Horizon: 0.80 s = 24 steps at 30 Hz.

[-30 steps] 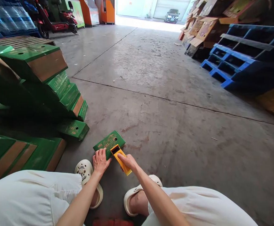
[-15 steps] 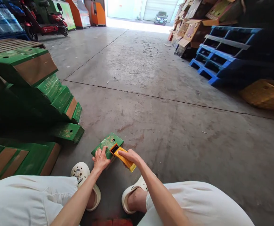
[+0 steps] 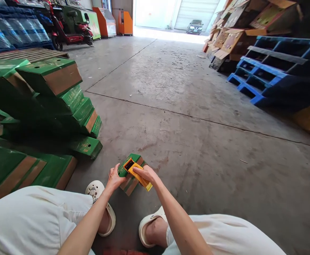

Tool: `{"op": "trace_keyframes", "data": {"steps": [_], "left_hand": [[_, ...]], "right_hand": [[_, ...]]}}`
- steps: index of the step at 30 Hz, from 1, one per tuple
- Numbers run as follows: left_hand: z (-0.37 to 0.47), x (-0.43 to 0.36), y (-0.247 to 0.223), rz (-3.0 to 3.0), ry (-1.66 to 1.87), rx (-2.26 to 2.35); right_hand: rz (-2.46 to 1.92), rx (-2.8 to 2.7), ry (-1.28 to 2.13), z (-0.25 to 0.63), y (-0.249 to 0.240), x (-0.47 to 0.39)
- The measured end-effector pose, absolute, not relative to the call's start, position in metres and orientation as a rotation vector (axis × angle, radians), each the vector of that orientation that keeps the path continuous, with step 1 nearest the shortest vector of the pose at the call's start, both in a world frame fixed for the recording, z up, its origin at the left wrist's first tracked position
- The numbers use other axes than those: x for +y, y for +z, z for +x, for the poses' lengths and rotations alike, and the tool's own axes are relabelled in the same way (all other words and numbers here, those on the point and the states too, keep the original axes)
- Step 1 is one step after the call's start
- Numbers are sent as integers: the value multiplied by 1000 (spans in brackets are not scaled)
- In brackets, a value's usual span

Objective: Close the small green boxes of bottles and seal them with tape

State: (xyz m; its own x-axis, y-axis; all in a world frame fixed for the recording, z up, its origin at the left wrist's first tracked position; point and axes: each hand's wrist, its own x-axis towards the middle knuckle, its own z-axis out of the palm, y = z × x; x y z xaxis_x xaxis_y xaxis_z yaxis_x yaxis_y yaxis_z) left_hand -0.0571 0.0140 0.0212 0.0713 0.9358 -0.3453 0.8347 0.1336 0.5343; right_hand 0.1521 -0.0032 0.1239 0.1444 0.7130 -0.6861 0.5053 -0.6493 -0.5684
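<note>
Where stained warehouse floor (image 3: 192, 141) spreads, left fingers (image 3: 115, 173) grasp a box (image 3: 129, 184), right fingers (image 3: 140, 172) a yellow tool (image 3: 140, 180).

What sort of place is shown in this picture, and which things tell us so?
Probably a warehouse or storage hall: blue pallets stand stacked at right, green boxes are piled at left, and cartons lie heaped behind the pallets.

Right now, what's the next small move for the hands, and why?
Probably steady the small green box with the left hand before moving the yellow tool: that hand is at the box's left side, while the right hand holds the tool, which hides part of the box.
</note>
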Motion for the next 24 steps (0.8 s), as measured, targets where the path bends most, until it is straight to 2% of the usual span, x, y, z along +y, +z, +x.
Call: {"op": "trace_keyframes", "data": {"steps": [7, 13, 18, 24], "left_hand": [[-20, -35, 10, 2095, 218, 1991], [-13, -44, 1, 2094, 156, 2056], [-17, -36, 7, 2061, 150, 2057], [-35, -18, 9, 2025, 79, 2054]], "right_hand": [[-2127, -1234, 1616, 139, 121, 24], [-2061, -1093, 1712, 134, 123, 21], [-2012, -1015, 1805, 158, 137, -8], [-2193, -981, 1820, 201, 173, -74]]}}
